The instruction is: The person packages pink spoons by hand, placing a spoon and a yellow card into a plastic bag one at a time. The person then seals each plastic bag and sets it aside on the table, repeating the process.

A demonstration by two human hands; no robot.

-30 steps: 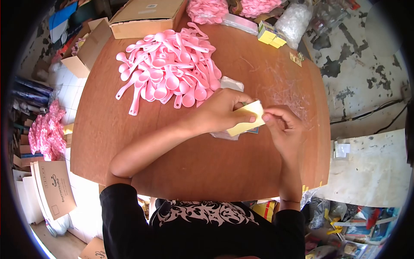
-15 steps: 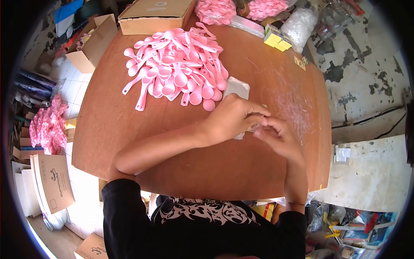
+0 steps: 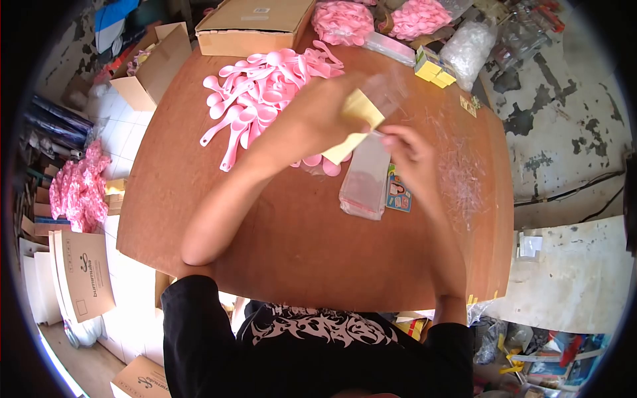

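Note:
My left hand (image 3: 322, 113), blurred by motion, is closed on a yellow card (image 3: 363, 111) held tilted above the table. A clear plastic bag (image 3: 388, 91) shows beyond the card's upper right side, also smeared. My right hand (image 3: 413, 151) is beside the card, its thumb and fingers pinched at what looks like the edge of that bag. Below the hands lies a stack of clear plastic bags (image 3: 363, 189). A small printed card (image 3: 398, 192) lies against the stack's right side. Pink measuring spoons (image 3: 255, 99) are heaped behind my left forearm, which hides part of them.
A cardboard box (image 3: 255, 33) sits at the table's back edge. Bagged pink spoons (image 3: 342, 25), small yellow boxes (image 3: 434, 67) and a stuffed clear bag (image 3: 468, 53) stand to its right. Thin clear strips (image 3: 461, 179) are scattered on the right. Cartons (image 3: 83, 275) stand left of the table.
My left hand has moved up and away from me, bringing the yellow card and clear bag into sight. My right hand has shifted up slightly. The bag stack and printed card are now uncovered.

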